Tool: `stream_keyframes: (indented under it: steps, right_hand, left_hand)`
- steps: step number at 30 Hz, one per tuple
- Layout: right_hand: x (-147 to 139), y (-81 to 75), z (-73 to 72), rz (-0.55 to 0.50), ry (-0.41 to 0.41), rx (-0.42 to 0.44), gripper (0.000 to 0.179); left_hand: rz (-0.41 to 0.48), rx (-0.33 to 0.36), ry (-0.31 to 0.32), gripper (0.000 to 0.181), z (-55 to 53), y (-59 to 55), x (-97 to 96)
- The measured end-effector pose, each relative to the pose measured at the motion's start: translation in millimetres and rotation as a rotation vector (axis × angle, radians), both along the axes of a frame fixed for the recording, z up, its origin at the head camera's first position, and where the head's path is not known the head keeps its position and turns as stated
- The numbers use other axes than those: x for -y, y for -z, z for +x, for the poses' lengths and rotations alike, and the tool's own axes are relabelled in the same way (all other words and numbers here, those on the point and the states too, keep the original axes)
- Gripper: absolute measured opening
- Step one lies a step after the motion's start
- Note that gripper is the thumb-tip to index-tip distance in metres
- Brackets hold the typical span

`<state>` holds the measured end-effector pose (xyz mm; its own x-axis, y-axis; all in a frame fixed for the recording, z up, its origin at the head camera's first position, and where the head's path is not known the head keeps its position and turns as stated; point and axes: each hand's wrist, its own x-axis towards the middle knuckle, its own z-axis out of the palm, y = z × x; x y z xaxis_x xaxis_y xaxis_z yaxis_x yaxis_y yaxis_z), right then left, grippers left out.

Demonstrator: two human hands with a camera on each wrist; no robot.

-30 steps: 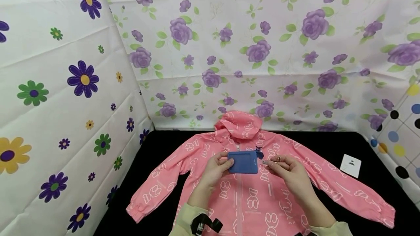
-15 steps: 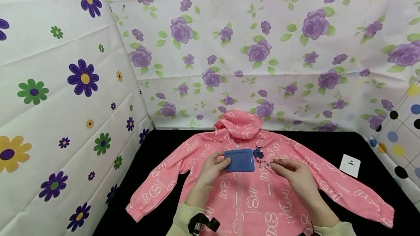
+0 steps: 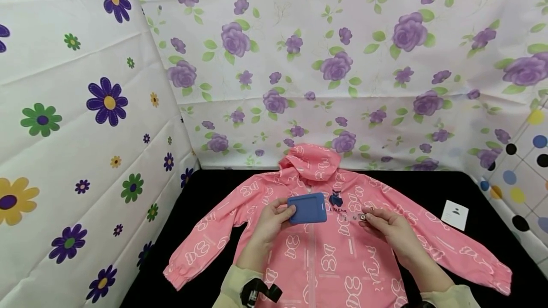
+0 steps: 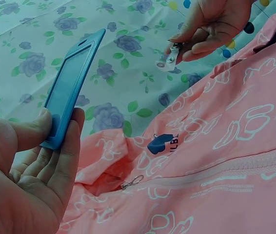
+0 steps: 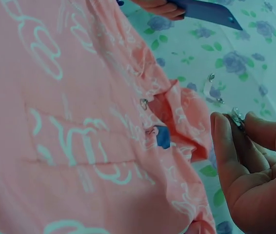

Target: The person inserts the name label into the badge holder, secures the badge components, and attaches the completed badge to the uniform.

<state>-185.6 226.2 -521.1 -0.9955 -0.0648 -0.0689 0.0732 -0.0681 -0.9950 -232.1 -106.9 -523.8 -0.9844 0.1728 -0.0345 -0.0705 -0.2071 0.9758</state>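
Note:
My left hand [image 3: 273, 222] pinches a blue badge holder [image 3: 307, 208] by its left end, thumb on the front; its slot is at the far end. In my right hand [image 3: 395, 233], thumb and forefinger grip a metal badge clip [image 5: 236, 118]. A clear strap [image 4: 165, 65] with snap studs sticks out from the clip toward the holder, apart from it. Both hands are above a pink hooded jacket [image 3: 317, 263], laid out front up with its sleeves spread. The chest bears a dark blue bear print [image 3: 336, 198] with lettering.
A white card [image 3: 455, 215] with a small figure printed on it lies right of the jacket on the black table [image 3: 201, 194]. Flower-patterned sheets [image 3: 274, 61] stand at the back and left. A dotted sheet [image 3: 524, 179] is at the right.
My hands have drawn apart: the left moves slightly left with the badge holder, the right moves right with the badge clip. The bear print on the jacket is now uncovered.

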Motion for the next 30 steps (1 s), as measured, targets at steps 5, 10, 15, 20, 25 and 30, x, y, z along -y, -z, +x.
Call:
stream_keyframes:
  steps: [5,10,15,20,25,30]
  right_hand:
    - [-3,7.5,-5.8,0.080,0.048,0.023,0.048]
    - [-4,15.4,-13.5,0.093,0.149,0.071,0.053]
    - [-6,19.6,-19.9,0.043,0.180,0.094,0.054]
    - [-5,22.2,-25.3,0.159,0.161,0.127,0.062]
    - [0,25.7,-34.5,0.307,0.126,0.144,0.059]
    - [5,28.5,-43.6,0.397,0.067,0.074,0.041]
  left_hand:
    - [0.017,0.001,-0.008,0.035,0.7,1.8,1.9]
    - [0.014,0.009,-0.018,0.035,2.0,3.3,3.2]
    - [0.014,0.009,-0.026,0.035,2.7,4.4,6.5]
    - [0.022,0.012,-0.029,0.036,2.2,4.6,9.5]
    - [0.025,0.041,-0.030,0.036,1.1,5.1,11.1]
    - [0.028,0.035,-0.022,0.036,2.4,3.9,10.0]
